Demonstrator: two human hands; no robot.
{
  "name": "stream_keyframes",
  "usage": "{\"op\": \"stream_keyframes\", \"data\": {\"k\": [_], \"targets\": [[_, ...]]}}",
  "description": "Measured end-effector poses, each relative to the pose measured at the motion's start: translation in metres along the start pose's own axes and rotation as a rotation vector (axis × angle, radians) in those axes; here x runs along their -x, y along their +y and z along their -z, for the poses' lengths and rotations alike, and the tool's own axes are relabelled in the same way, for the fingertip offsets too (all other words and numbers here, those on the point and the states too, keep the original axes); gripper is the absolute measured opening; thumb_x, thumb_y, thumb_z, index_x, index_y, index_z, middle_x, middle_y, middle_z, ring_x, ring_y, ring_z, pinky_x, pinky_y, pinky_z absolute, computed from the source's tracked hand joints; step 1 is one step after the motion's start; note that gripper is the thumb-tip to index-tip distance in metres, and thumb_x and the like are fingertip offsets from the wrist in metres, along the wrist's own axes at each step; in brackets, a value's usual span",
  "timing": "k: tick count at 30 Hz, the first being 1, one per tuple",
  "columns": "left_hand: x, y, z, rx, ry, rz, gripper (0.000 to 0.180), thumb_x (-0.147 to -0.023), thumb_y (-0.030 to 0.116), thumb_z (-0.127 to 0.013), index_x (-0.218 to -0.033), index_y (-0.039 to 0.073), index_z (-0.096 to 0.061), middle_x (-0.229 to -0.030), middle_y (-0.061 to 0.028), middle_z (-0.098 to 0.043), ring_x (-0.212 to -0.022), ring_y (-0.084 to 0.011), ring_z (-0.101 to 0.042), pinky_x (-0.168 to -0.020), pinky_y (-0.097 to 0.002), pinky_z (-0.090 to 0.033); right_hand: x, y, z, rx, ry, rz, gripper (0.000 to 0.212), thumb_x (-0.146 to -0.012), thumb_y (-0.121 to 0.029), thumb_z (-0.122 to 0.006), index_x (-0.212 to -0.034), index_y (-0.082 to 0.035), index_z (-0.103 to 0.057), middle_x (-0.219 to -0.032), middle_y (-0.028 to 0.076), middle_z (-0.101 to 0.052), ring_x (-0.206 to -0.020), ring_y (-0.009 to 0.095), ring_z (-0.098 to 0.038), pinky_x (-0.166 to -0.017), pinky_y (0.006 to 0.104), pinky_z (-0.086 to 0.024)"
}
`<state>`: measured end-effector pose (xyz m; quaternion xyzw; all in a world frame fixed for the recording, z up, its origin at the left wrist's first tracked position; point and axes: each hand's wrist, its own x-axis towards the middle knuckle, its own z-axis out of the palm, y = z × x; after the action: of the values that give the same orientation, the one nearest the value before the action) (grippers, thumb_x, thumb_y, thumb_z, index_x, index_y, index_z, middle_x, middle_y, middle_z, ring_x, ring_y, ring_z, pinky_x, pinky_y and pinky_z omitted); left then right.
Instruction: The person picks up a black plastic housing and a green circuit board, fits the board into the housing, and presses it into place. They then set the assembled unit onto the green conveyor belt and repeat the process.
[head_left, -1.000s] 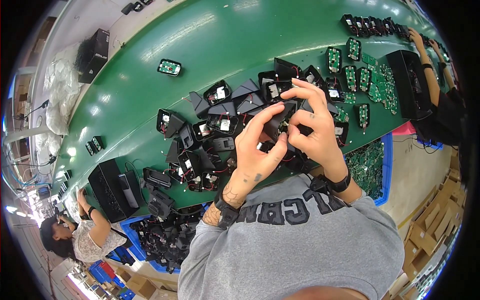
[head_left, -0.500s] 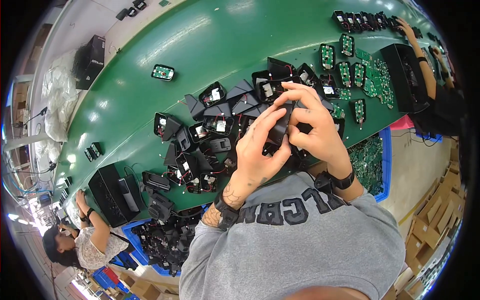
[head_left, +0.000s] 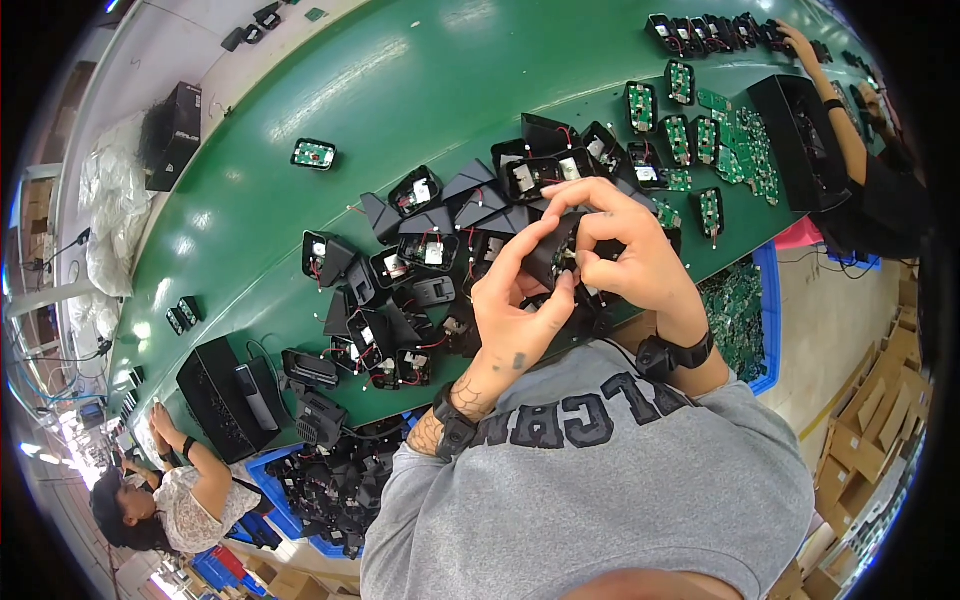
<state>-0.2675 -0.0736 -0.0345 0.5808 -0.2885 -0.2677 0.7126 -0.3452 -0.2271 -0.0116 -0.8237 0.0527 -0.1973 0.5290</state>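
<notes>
Both hands meet over the near edge of the green table, around a black plastic housing [head_left: 546,258]. My left hand [head_left: 512,305] grips its left side between fingers and thumb. My right hand [head_left: 640,262] has its fingers curled, thumb and fingertips pressed at the housing's right side. Small light parts show there, too small to make out. Right behind and left of the hands lies a heap of black housings [head_left: 428,250], several with red wires and pale parts inside. My right fingers partly cover the ones underneath.
Green circuit boards [head_left: 745,160] and board-filled housings [head_left: 677,138] lie to the right, beside a black box [head_left: 800,140]. Another black box [head_left: 215,395] stands at left. Blue bins [head_left: 768,320] sit below the table edge. A co-worker [head_left: 190,480] is at left; another person's arm [head_left: 840,125] reaches in at right.
The housing has turned in my hands, and small light parts inside it now show. My right fingers have shifted slightly along it. The whole view has moved a little.
</notes>
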Motion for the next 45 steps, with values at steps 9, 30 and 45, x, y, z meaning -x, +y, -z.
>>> {"op": "stream_keyframes", "data": {"k": [9,30,45], "targets": [[-0.002,0.002,0.004,-0.097,-0.031,-0.028,0.053,-0.077,-0.005,-0.068,-0.128,-0.001,-0.055,-0.121,-0.0121,-0.062,-0.098,-0.015,-0.066,-0.08,-0.0279,-0.059,0.002,-0.009,-0.003,-0.021,-0.024,-0.116,0.006,-0.063,0.001,-0.059,-0.061,0.002,-0.053,-0.11,0.015,-0.061,-0.104,0.025,-0.061,-0.087,0.0341,-0.047],[-0.024,0.016,0.034,0.133,-0.292,0.455,0.043,-0.088,0.014,-0.051,-0.125,-0.008,-0.053,-0.097,-0.0185,-0.068,-0.071,-0.0284,-0.072,-0.06,-0.0298,-0.061,0.021,-0.001,0.008,0.233,0.018,0.402,0.018,-0.077,-0.011,-0.074,-0.095,-0.013,-0.073,-0.1,0.0,-0.065,-0.1,0.024,-0.062,-0.086,0.0384,-0.048],[-0.015,0.011,0.01,-0.251,-0.052,0.059,0.046,-0.087,-0.007,-0.06,-0.132,-0.006,-0.049,-0.11,-0.0119,-0.063,-0.093,-0.0138,-0.064,-0.075,-0.0252,-0.057,0.015,0.01,-0.016,0.055,0.33,-0.112,0.014,-0.069,-0.007,-0.079,-0.082,-0.007,-0.075,-0.089,0.003,-0.063,-0.093,0.019,-0.057,-0.081,0.0313,-0.047]]}}
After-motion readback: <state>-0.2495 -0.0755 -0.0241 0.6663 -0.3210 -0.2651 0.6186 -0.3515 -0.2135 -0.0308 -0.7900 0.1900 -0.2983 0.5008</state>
